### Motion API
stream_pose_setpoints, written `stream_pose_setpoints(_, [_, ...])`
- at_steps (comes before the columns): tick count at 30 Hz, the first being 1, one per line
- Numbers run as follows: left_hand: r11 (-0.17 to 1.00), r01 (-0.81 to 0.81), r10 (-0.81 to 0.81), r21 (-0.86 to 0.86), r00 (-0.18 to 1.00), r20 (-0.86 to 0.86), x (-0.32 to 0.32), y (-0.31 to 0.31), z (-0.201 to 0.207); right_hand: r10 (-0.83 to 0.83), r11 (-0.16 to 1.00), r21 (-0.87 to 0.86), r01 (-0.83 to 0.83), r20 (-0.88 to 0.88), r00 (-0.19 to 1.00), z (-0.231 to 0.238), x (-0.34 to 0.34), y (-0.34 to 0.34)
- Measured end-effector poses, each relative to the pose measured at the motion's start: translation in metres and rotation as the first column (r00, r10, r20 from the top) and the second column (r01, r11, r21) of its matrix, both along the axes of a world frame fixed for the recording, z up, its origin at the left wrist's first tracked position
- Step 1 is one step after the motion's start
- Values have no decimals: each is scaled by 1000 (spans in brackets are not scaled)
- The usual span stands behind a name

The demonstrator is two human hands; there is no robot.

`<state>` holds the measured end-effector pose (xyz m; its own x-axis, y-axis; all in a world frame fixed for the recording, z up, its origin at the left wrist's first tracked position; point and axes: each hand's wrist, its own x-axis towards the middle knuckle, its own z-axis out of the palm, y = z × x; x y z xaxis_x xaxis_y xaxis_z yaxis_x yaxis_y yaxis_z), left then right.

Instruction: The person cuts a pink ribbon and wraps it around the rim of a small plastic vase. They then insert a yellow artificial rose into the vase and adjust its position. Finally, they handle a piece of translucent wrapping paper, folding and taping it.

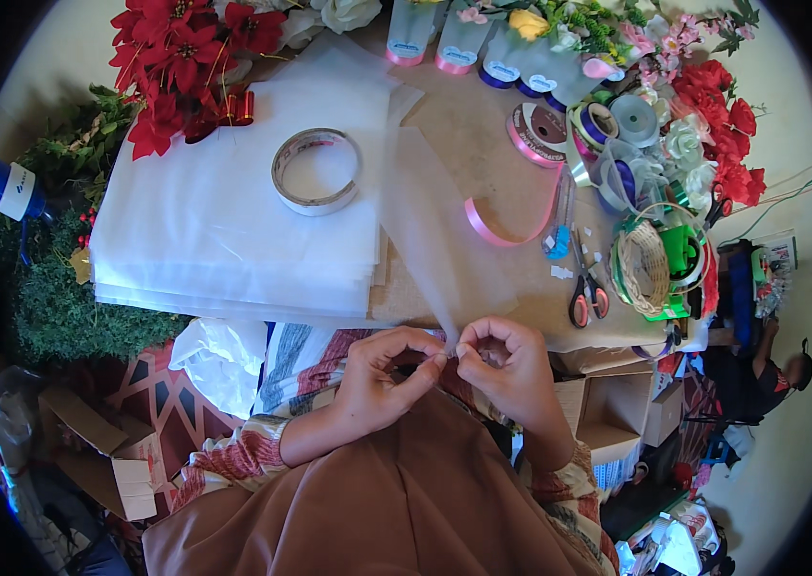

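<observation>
A thin translucent wrapping sheet (430, 240) runs down the table and narrows to a gathered tip over the near edge. My left hand (388, 376) pinches that tip between thumb and fingers. Close beside it, almost touching, my right hand (511, 379) is closed in a pinch at the same tip. My fingertips cover the very end, so what they do to it is hard to see. To the left lies a stack of white translucent sheets (223, 240), with a roll of clear tape (321, 204) resting on top.
Right of the sheet lie a pink ribbon (494, 236) with its spool (524, 144), a blue cutter (557, 242), scissors (590, 296) and a wicker basket (644, 274). Red artificial flowers (185, 62) and wrapped bouquets (463, 43) line the back. An open cardboard box (614, 408) stands below right.
</observation>
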<state>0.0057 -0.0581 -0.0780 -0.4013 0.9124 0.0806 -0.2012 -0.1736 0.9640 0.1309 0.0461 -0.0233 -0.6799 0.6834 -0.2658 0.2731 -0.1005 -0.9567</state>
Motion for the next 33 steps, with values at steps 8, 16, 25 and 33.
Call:
stream_pose_setpoints(8, [988,87,-67,-131,986,153,-6,-1,17,61,996,63,-65,52,997,3,1,2])
stream_pose_setpoints(16, [986,102,-71,-129,971,227,4,3,6,49,993,105,-60,105,993,2,5,2])
stream_pose_setpoints(25, [989,47,-5,-143,960,280,-5,3,9,-193,981,-46,190,-81,978,5,56,23])
stream_pose_setpoints(33, [983,13,31,-183,972,235,-3,8,17,-749,431,573,697,-204,631,35,168,68])
